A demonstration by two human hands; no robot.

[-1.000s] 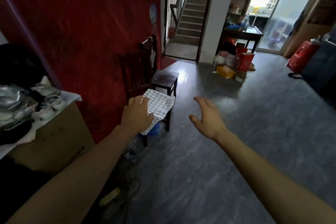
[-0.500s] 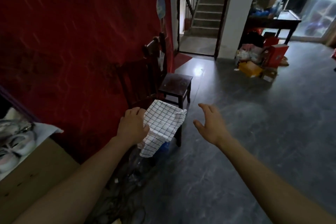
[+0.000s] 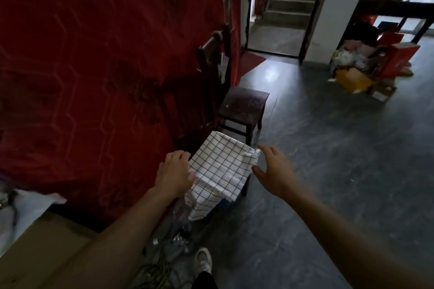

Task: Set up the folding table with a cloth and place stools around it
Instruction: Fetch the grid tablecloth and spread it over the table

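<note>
1 checked cloth [image 3: 220,166] draped the near stool [image 3: 245,184], 1 bare stool [image 3: 244,105] beyond, open floor [image 3: 328,148] rightward. Left hand [image 3: 175,172] curled at the cloth's left edge, grip unconfirmed; right hand [image 3: 274,171] spread wide beside its right corner.

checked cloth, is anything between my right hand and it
Nothing visible does. The right hand hovers open just beside the right corner of the checked cloth; the left hand is at its left edge.

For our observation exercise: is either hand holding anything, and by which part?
Left hand lies at the cloth's left edge; a grip cannot be told. Right hand is open, holding nothing.
</note>
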